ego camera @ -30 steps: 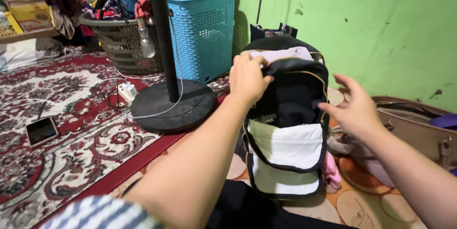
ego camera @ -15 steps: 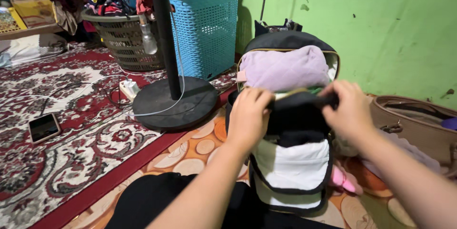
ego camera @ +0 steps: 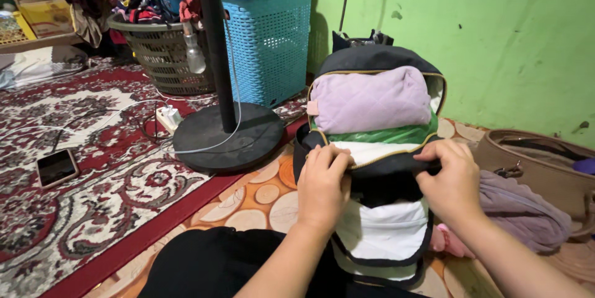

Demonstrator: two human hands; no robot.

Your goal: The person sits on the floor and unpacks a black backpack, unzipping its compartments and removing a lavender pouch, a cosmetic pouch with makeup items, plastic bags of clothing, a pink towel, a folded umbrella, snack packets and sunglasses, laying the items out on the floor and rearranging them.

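While the black backpack (ego camera: 372, 168) stands upright against the green wall (ego camera: 496, 38) straight ahead of me, my left hand (ego camera: 322, 183) and right hand (ego camera: 449, 183) are both closed on its folded-down front flap (ego camera: 384, 165), equally near, below the lilac pouch (ego camera: 370, 98).

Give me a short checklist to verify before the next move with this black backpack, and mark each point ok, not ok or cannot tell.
1. Left hand grips the front flap of the black backpack: ok.
2. Right hand grips the same flap on the other side: ok.
3. Main compartment is open enough to see inside: ok; the lilac quilted pouch and the green plastic bag under it show.
4. Contents sit below the zipper line: not ok, the pouch bulges out of the opening.
5. Backpack stands upright against the green wall: ok.
6. Zipper slider position: cannot tell, none is visible.
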